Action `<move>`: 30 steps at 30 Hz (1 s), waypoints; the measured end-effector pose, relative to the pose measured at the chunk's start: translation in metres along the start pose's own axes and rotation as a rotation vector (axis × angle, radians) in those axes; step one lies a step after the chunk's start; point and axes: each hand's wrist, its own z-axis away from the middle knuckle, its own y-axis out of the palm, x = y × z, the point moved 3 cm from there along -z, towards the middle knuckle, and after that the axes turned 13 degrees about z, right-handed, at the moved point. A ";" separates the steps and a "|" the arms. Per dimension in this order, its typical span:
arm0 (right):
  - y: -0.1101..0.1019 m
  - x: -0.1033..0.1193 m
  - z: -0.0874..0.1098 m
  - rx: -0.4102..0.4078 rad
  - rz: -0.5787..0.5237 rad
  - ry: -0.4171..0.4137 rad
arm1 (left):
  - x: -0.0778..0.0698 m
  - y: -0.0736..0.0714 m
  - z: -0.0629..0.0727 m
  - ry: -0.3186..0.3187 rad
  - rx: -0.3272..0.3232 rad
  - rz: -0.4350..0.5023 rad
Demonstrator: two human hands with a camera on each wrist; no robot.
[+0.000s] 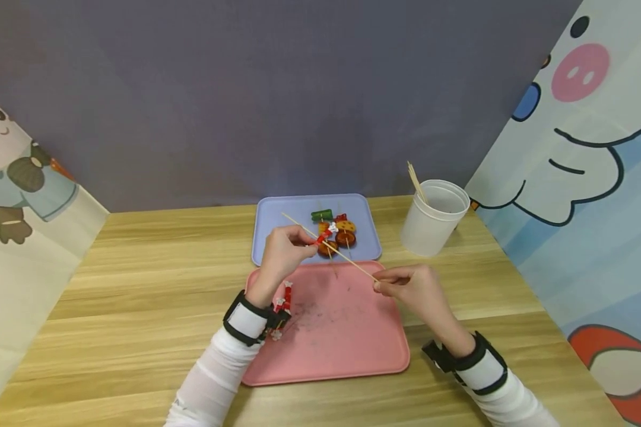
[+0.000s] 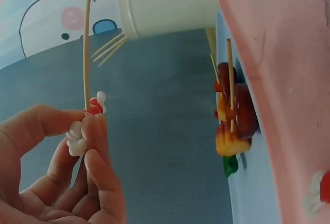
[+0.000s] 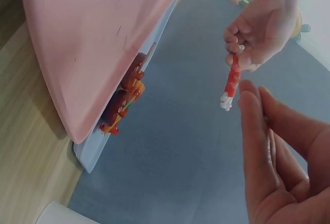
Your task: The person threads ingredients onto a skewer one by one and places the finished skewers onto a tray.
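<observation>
Over the trays, my left hand [image 1: 284, 252] pinches a small red toy food piece with white knobbed ends [image 1: 326, 235] between thumb and fingers. A thin wooden skewer [image 1: 355, 265] crosses this piece, its far tip sticking out past the left fingers; I cannot tell whether it runs through the piece. My right hand [image 1: 413, 290] holds the skewer's near end between thumb and fingertips. In the right wrist view, the red piece [image 3: 233, 79] hangs out from the left fingers. More red pieces with white ends [image 1: 287, 293] lie on the pink tray [image 1: 352, 344], partly hidden behind the left wrist.
Behind the pink tray, a blue tray [image 1: 283, 204] bears loaded toy skewers with brown rounds [image 1: 345, 238], yellow pieces and a green piece [image 1: 322, 215]. At the back right stands a white bucket [image 1: 432, 231] with several bare skewers [image 1: 415, 181]. A grey panel [image 1: 246, 107] rises behind the table.
</observation>
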 end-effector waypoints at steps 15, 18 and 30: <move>0.002 0.002 0.002 0.019 -0.048 0.005 | -0.004 0.030 0.014 0.072 0.111 0.009; 0.001 0.002 0.003 0.003 -0.034 0.005 | -0.007 0.031 0.017 0.085 0.091 0.009; -0.001 0.008 0.007 -0.019 -0.002 -0.019 | -0.012 0.049 0.030 0.120 0.180 -0.053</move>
